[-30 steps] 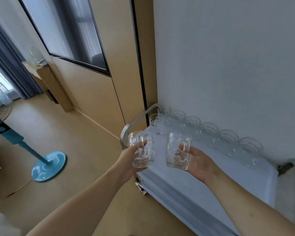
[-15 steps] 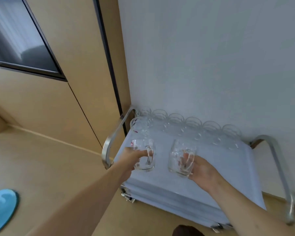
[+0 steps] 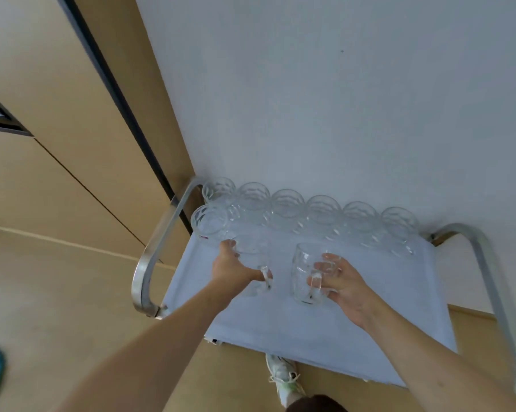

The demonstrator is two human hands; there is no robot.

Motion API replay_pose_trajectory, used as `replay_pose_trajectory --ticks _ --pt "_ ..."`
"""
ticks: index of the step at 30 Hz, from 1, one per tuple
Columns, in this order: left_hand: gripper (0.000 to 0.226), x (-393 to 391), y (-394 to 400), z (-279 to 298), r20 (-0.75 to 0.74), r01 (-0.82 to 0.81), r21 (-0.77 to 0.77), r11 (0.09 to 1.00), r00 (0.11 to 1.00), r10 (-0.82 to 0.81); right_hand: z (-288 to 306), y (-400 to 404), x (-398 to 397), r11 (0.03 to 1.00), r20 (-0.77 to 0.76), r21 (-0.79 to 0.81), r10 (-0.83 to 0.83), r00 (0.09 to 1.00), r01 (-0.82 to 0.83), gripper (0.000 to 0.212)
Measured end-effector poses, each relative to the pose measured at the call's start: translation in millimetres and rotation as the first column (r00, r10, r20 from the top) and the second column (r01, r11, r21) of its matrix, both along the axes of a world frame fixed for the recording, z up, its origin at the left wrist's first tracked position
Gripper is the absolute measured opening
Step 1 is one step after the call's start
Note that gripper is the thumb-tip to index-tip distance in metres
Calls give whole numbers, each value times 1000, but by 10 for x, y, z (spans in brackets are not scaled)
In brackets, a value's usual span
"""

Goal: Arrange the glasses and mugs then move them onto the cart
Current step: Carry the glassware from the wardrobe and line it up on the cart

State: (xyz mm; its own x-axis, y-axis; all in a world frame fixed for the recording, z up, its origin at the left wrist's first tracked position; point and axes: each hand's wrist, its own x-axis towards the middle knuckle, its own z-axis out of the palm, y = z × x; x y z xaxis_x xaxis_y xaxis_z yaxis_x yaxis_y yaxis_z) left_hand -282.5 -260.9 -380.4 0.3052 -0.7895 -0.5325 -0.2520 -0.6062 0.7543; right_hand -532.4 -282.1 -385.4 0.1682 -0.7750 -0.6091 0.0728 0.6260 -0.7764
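Both hands, left and right, each holding a mug, have come down over the cart, ready to set them beside the glasses.

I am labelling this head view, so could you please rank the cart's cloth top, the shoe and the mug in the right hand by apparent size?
1. Cloth top, by far the largest.
2 and 3. Shoe and mug look alike; the shoe lies lower and partly hidden, so I won't rank them.
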Motion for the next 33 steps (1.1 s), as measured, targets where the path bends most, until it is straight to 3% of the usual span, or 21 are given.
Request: replay_pose_trajectory --ticks 5,13,20,26,29,33 --pt "115 -84 -153 -199 156 92 14 996 983 -93 -246 -226 12 1000 10 25 -11 1000 11 81" --pt "111 -269 -339 -360 281 119 13 993 952 -118 -514 -413 53 999 -41 -43 31 999 -33 106" --pt "107 -278 -398 -435 256 56 -41 998 966 -44 -618 -467 25 984 -113 -100 137 984 -149 105" --pt "105 -235 -320 -430 261 209 -13 978 945 -198 -603 -429 -74 943 -219 -147 262 940 -297 108" --pt "97 -202 -237 -386 252 233 -13 972 942 -222 -585 -367 -72 945 -274 -128 256 927 -299 113" --pt "105 -162 -173 -323 224 250 -10 968 944 -241 -613 -276 -89 957 -346 -114 214 914 -267 116"
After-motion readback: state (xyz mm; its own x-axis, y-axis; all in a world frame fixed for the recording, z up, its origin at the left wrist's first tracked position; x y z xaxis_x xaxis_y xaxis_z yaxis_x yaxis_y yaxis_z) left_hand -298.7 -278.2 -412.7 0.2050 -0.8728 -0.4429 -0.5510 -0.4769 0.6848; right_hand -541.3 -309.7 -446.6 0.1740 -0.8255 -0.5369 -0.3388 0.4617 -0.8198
